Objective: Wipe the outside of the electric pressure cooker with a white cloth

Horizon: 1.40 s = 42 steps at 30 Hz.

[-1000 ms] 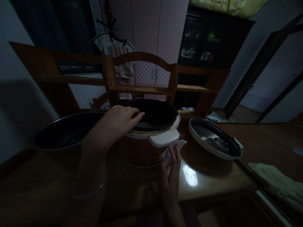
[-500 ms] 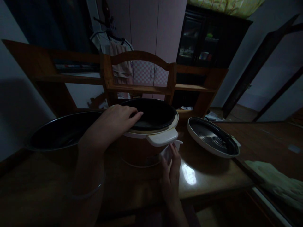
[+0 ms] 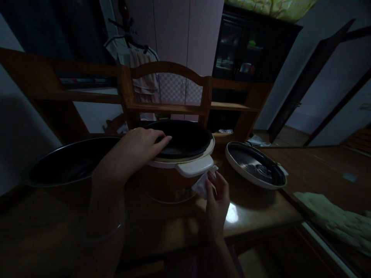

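Observation:
An open rice cooker (image 3: 171, 181) with a cream rim and a dark inner pot (image 3: 185, 137) stands on the wooden table (image 3: 261, 208). My left hand (image 3: 139, 148) rests on the cooker's left rim, fingers curled over the edge of the inner pot. My right hand (image 3: 216, 197) holds a small white cloth (image 3: 203, 183) against the cooker's side, just under its cream handle (image 3: 195, 166). The cooker's lid (image 3: 255, 164) lies upside down on the table to the right.
A large dark wok (image 3: 69, 160) sits left of the cooker. A wooden shelf unit (image 3: 168, 104) stands behind it, with hanging clothes and a dark glass cabinet (image 3: 246, 50) beyond. A pale green cloth (image 3: 336, 220) lies at the lower right. The room is dim.
My right hand has lifted with the white cloth from low beside the cooker to just under the handle. My left hand has stayed on the rim.

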{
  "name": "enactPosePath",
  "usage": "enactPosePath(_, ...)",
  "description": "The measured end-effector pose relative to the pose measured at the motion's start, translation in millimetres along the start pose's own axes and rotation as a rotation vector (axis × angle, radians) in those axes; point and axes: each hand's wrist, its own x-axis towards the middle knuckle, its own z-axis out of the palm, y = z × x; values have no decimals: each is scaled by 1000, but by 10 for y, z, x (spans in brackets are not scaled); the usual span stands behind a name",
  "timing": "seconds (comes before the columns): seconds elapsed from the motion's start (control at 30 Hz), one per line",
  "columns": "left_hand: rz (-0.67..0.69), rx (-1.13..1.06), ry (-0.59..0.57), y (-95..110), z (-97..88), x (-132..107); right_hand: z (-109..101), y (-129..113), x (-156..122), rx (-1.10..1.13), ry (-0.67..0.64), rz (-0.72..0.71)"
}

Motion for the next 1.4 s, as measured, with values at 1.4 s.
enactPosePath(1.4,-10,32,-13,-19,-1,46,-53,20,568,-6,89,70)
